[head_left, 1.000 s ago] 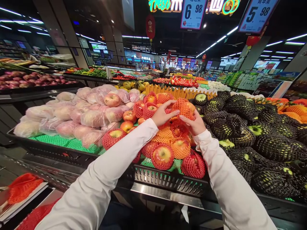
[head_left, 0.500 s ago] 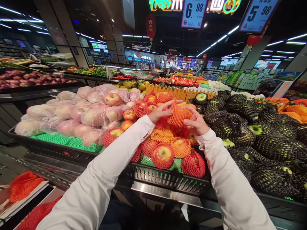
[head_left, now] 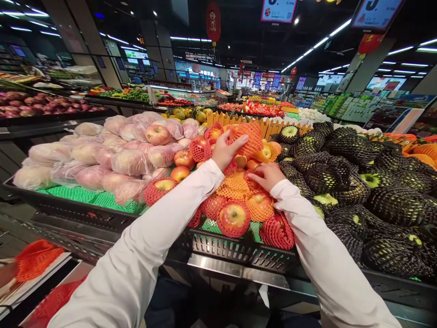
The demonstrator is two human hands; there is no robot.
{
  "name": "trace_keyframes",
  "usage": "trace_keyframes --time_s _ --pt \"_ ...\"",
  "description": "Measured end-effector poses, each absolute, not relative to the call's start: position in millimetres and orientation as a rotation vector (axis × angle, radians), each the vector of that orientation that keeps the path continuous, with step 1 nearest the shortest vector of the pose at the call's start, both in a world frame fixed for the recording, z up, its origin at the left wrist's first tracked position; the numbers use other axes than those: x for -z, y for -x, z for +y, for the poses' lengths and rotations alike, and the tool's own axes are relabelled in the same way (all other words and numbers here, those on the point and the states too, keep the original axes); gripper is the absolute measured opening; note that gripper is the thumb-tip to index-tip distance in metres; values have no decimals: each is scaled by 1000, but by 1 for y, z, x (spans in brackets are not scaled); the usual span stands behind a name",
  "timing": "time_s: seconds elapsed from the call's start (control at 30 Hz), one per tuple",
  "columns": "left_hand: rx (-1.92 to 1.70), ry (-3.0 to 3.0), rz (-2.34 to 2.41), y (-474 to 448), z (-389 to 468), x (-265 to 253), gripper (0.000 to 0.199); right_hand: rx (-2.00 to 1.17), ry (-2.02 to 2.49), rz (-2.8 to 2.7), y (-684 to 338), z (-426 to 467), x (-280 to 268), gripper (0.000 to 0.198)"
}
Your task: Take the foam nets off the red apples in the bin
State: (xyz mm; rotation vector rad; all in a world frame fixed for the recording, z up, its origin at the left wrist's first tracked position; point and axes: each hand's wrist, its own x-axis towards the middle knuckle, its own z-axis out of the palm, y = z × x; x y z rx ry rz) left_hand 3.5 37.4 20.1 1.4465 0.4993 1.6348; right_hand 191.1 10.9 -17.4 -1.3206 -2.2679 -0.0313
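2 hands busy: left hand (head_left: 226, 152) steadies netted apple (head_left: 246, 139) atop pile; right hand (head_left: 264, 175), fingers spread, should seat neighbours w/o rolling.

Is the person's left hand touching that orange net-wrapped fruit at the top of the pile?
Touching. The head view shows the left hand with fingers lying against the orange net-wrapped fruit, no gap between them.

Two hanging price signs (head_left: 279, 9) (head_left: 377, 12) are cropped at the top edge; their digits are cut off and unreadable.
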Motion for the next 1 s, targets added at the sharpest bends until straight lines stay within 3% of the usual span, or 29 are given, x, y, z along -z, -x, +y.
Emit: trace_keyframes --time_s 0.27,0.43,0.57,0.8,0.87,1.0 --pt "-1570 -2150 756 0 33 -15 64 172 1772 -2152 -184 -6 6 58" --pt "-1472 -2506 730 4 35 -15 79 11 2186 -2171 -174 -16 -2 38" --pt "-1288 -2670 685 2 31 -14 78 -17 2308 -2130 -177 -16 -6 59" --pt "-887 -2736 555 -2 25 -10 70 -485 1712 -2324 -233 -8 -10 20" --pt "-731 -2753 540 -4 25 -9 70 -424 1747 -2155 -241 -8 -12 13" --pt "-579 -2699 485 -6 26 -7 71 -33 1808 -1749 -235 -8 -14 21"
